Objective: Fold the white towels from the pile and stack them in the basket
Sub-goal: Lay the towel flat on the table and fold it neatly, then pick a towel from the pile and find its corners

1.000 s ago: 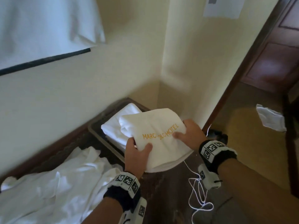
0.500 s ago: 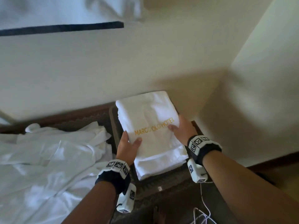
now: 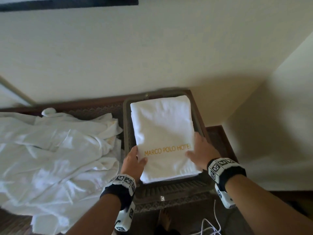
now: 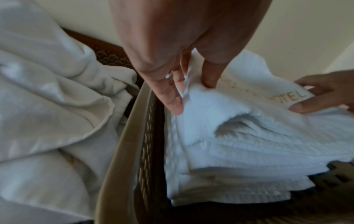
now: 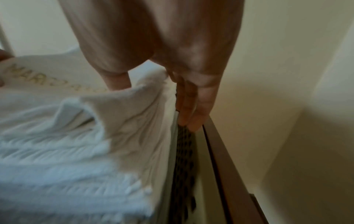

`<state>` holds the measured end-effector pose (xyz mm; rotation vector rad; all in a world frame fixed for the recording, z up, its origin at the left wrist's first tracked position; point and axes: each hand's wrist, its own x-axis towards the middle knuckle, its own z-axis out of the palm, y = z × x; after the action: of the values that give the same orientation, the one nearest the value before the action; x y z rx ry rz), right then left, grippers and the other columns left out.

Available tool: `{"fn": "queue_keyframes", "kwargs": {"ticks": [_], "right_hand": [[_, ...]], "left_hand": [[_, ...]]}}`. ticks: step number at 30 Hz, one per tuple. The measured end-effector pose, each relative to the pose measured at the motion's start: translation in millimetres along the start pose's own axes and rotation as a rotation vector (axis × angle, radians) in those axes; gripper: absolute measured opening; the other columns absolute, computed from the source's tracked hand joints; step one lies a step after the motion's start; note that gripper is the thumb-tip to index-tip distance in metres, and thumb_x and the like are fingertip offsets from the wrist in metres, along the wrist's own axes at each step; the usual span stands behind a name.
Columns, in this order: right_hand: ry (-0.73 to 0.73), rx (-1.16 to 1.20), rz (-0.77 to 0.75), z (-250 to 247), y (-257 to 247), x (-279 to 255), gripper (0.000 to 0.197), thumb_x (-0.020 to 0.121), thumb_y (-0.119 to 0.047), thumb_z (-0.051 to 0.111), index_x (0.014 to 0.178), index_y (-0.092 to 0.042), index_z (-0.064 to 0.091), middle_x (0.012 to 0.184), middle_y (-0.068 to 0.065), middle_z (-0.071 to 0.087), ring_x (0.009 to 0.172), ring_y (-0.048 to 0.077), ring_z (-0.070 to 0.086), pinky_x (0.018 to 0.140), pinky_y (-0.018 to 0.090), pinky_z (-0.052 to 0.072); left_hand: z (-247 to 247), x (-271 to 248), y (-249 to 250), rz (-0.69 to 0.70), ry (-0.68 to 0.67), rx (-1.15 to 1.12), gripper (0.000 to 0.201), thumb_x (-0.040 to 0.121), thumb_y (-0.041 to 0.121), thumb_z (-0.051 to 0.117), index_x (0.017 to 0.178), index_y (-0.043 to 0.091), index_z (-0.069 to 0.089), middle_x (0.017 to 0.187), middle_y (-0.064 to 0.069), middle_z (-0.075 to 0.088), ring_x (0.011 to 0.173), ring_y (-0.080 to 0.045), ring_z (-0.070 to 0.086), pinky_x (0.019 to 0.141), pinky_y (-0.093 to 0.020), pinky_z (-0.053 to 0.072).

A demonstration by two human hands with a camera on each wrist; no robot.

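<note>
A folded white towel with gold "MARCO POLO HOTEL" lettering lies on the stack inside the brown basket. My left hand pinches its near left edge, thumb on top and fingers down the side, as the left wrist view shows. My right hand holds the near right edge. In the right wrist view that hand has its thumb on the towel and its fingers straight down between towel and basket wall. The unfolded white pile lies left of the basket.
Basket and pile sit on a dark carved wooden table set against a cream wall, with a wall corner at the right. A white cable hangs below the table's near edge. The basket rim touches the pile.
Both hands have brought the folded towel from above the basket's near side down onto the stack inside it. The head view has swung left and down.
</note>
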<state>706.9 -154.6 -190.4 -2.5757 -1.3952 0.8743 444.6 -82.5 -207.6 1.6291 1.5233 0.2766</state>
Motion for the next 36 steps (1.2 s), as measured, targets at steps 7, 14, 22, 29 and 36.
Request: {"fn": "queue_keyframes", "kwargs": {"ticks": [7, 14, 22, 29, 36], "right_hand": [[0.035, -0.152, 0.035, 1.4, -21.2, 6.9, 0.080, 0.082, -0.038, 0.063, 0.146, -0.015, 0.021, 0.143, 0.008, 0.042, 0.125, 0.029, 0.049, 0.095, 0.045, 0.051], [0.302, -0.426, -0.369, 16.8, -87.3, -12.1, 0.049, 0.081, -0.032, 0.054, 0.128, -0.020, 0.051, 0.140, 0.006, 0.044, 0.125, 0.027, 0.040, 0.101, 0.049, 0.029], [0.106, -0.323, -0.478, 67.3, -217.6, -38.6, 0.025, 0.096, -0.031, 0.036, 0.097, -0.017, 0.057, 0.093, -0.002, 0.054, 0.087, 0.021, 0.054, 0.079, 0.036, 0.042], [-0.071, -0.153, -0.311, 130.3, -314.2, -35.4, 0.026, 0.097, -0.039, 0.043, 0.084, -0.018, 0.051, 0.084, 0.001, 0.060, 0.081, 0.026, 0.063, 0.075, 0.040, 0.055], [-0.023, -0.046, -0.378, 193.4, -411.5, -42.5, 0.040, 0.095, -0.058, 0.045, 0.085, -0.020, 0.047, 0.078, -0.004, 0.051, 0.073, 0.020, 0.055, 0.068, 0.034, 0.047]], "left_hand": [[-14.9, 0.5, -3.2, -0.012, -0.137, 0.079, 0.026, 0.093, 0.028, 0.070, 0.116, 0.021, 0.062, 0.100, 0.010, 0.067, 0.092, -0.012, 0.065, 0.079, -0.025, 0.050], [-86.0, -3.0, -32.4, 0.042, -0.052, 0.237, 0.016, 0.096, 0.019, 0.060, 0.081, 0.020, 0.066, 0.082, -0.001, 0.070, 0.072, -0.011, 0.062, 0.062, -0.014, 0.042], [-214.8, 29.4, -83.6, 0.008, 0.136, 0.579, 0.023, 0.096, 0.033, 0.054, 0.113, 0.027, 0.068, 0.112, 0.002, 0.069, 0.105, -0.023, 0.063, 0.082, -0.032, 0.047], [-295.4, 77.9, -146.7, 0.083, 0.056, 0.835, 0.020, 0.100, 0.024, 0.047, 0.110, 0.019, 0.063, 0.113, -0.004, 0.065, 0.106, -0.028, 0.063, 0.083, -0.038, 0.051], [-326.7, 119.2, -192.8, 0.350, -0.123, 0.891, 0.050, 0.097, 0.039, 0.055, 0.145, 0.032, 0.043, 0.129, -0.002, 0.052, 0.117, -0.026, 0.057, 0.091, -0.041, 0.050]]}}
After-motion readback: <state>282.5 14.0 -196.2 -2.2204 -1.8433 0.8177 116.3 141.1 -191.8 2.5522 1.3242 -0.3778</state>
